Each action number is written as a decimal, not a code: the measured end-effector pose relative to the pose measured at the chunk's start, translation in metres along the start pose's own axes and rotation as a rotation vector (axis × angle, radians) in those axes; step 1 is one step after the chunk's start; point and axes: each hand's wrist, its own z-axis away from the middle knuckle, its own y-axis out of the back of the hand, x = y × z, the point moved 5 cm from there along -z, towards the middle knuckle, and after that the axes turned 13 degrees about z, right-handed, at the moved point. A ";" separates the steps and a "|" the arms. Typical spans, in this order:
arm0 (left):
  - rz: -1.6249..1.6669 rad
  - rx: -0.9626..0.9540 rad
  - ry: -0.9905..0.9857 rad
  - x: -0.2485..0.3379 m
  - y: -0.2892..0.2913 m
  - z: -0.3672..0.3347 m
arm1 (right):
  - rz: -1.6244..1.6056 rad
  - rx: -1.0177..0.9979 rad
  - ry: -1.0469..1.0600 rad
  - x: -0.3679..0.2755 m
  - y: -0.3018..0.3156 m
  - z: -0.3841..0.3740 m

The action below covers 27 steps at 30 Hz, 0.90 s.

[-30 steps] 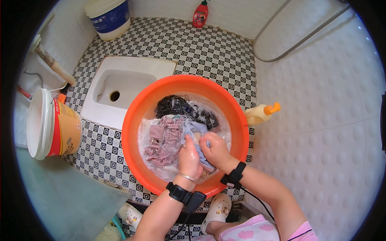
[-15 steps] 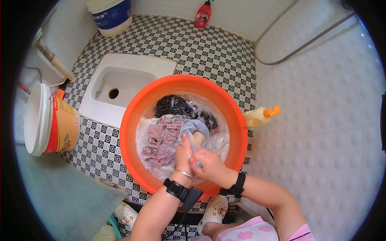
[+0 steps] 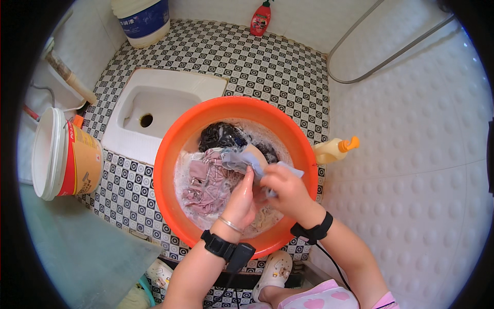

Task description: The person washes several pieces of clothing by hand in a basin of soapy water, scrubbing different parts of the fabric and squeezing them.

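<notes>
One quick shift! My right hand point(image 3: 289, 191) swung forward, pinching the blue cloth point(image 3: 238, 160) above suds point(image 3: 261, 130) in the orange tub point(image 3: 169, 154); my left hand point(image 3: 241, 203) lay against it, grip impossible to tell. That likely readied fresh fabric for scrubbing.

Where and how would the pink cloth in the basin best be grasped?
Probably by its left edge, pinched from above and the left: that side of the pink cloth lies uncovered, while the blue cloth and the left hand crowd its right side.
</notes>
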 end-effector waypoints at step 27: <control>-0.175 -0.280 -0.091 0.008 0.017 0.007 | -0.691 -0.381 -0.498 0.014 -0.045 0.042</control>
